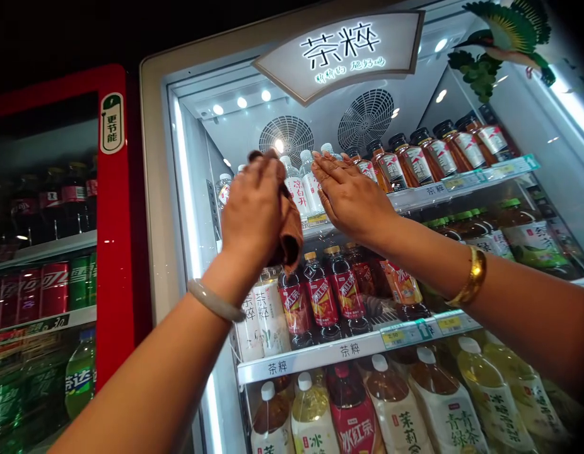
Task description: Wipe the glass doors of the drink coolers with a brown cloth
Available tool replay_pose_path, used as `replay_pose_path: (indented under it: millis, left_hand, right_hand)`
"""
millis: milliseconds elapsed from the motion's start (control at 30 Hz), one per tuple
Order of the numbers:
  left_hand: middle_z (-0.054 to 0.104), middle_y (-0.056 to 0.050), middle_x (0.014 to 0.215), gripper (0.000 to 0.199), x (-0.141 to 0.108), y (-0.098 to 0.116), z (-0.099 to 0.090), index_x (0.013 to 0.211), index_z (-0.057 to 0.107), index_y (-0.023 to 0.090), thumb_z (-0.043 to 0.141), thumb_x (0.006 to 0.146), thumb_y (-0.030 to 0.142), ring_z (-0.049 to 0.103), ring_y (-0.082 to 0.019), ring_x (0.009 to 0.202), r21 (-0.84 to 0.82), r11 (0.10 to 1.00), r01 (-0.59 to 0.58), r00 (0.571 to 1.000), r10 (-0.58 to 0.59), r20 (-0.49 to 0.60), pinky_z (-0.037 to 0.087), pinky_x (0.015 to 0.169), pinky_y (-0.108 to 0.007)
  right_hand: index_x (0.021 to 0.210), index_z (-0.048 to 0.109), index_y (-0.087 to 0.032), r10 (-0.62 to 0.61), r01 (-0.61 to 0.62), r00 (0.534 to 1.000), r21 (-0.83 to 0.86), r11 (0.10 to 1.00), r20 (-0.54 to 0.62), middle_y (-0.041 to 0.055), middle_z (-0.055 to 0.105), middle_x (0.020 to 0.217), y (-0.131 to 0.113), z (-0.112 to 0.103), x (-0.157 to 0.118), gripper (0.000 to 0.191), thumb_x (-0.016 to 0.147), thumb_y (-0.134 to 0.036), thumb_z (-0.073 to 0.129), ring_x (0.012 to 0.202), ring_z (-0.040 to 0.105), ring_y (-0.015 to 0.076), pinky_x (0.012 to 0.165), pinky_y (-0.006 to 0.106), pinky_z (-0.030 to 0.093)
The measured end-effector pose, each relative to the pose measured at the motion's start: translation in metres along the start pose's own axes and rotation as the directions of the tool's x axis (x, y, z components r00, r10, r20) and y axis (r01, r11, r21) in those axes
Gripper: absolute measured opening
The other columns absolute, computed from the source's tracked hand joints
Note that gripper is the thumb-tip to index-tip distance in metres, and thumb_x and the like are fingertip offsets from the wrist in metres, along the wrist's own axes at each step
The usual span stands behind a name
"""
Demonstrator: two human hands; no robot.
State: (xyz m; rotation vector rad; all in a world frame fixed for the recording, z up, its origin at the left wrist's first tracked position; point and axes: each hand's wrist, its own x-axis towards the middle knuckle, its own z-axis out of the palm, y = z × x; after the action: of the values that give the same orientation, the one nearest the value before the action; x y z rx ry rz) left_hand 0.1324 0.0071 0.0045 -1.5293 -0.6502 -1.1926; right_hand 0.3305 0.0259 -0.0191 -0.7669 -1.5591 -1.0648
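My left hand (252,211), with a pale bangle on its wrist, is raised in front of the lit drinks fridge (152,189). Its fingers are closed around a brown cloth (292,234), which hangs down on the right side of the palm. To the right, my right hand (353,192) lies flat with its fingers stretched out, seemingly against the glass door. A gold bracelet circles that forearm. Behind the hands, white-capped bottles (305,180) and dark tea bottles (408,164) line the top shelf.
Red-labelled tea bottles (323,296) stand on the middle shelf, and large bottles (358,416) fill the lower one. A fan-shaped sign (342,53) and a bird decoration (502,34) are at the top. A red-framed fridge (113,221) with cans and bottles stands at left.
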Motion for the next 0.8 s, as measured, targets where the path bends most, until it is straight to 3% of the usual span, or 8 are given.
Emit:
replay_pose_path:
  millis: [100,300,500,600,700,800]
  left_hand:
    - [0.055,-0.015,0.161,0.058,0.004,-0.011,-0.004,0.151,0.057,0.023,0.059,0.093,0.015,0.053,-0.040,0.147,0.017,0.995,0.094,0.995,-0.094,-0.022,0.046,0.120,-0.059]
    - [0.054,-0.012,0.162,0.052,-0.022,0.033,0.005,0.151,0.056,0.021,0.050,0.099,0.015,0.048,-0.033,0.152,-0.052,0.988,-0.147,0.989,0.148,0.007,0.039,0.128,-0.056]
    - [0.061,-0.010,0.156,0.051,0.010,0.005,0.004,0.147,0.061,0.027,0.054,0.098,0.017,0.056,-0.034,0.143,-0.062,0.998,-0.019,1.000,0.019,0.007,0.045,0.123,-0.054]
    - [0.056,-0.012,0.160,0.050,-0.009,0.009,0.003,0.150,0.058,0.025,0.047,0.102,0.017,0.050,-0.036,0.149,-0.060,0.998,0.013,0.999,-0.015,-0.035,0.042,0.125,-0.058]
    - [0.051,-0.016,0.164,0.052,-0.039,0.013,-0.002,0.154,0.055,0.019,0.043,0.104,0.016,0.045,-0.036,0.154,-0.017,1.000,0.009,1.000,-0.009,-0.011,0.037,0.129,-0.058]
    - [0.057,-0.011,0.160,0.050,-0.037,-0.010,-0.008,0.152,0.057,0.024,0.047,0.103,0.018,0.050,-0.032,0.150,0.000,1.000,-0.022,1.000,0.022,0.003,0.041,0.127,-0.052]
  right_hand:
    - [0.163,0.042,-0.019,0.004,-0.004,1.000,0.013,1.000,-0.005,0.0067,0.040,0.171,0.000,0.001,0.000,0.060,0.104,-0.021,0.038,0.163,0.032,0.0253,0.138,0.052,0.022]
    - [0.164,0.041,-0.016,0.020,-0.020,1.000,-0.014,1.000,0.001,0.0082,0.039,0.171,-0.003,0.000,-0.002,0.061,0.103,-0.020,0.036,0.163,0.032,0.0263,0.138,0.052,0.022]
    - [0.163,0.044,-0.018,0.006,-0.006,1.000,-0.002,1.000,0.013,0.0069,0.039,0.171,-0.016,0.003,0.005,0.060,0.103,-0.021,0.037,0.162,0.032,0.0267,0.138,0.053,0.021]
    - [0.162,0.045,-0.016,-0.040,0.040,0.999,0.028,0.999,0.019,0.0070,0.043,0.169,-0.036,0.011,0.008,0.060,0.103,-0.019,0.035,0.161,0.035,0.0251,0.137,0.050,0.024]
    - [0.161,0.045,-0.012,-0.052,0.052,0.998,0.041,0.998,0.023,0.0095,0.041,0.170,-0.054,0.017,0.003,0.060,0.103,-0.018,0.035,0.161,0.035,0.0256,0.137,0.048,0.025]
    - [0.159,0.047,-0.007,-0.059,0.058,0.998,0.029,0.998,0.038,0.0137,0.038,0.171,-0.061,0.019,-0.004,0.058,0.103,-0.020,0.036,0.162,0.032,0.0273,0.138,0.048,0.022]
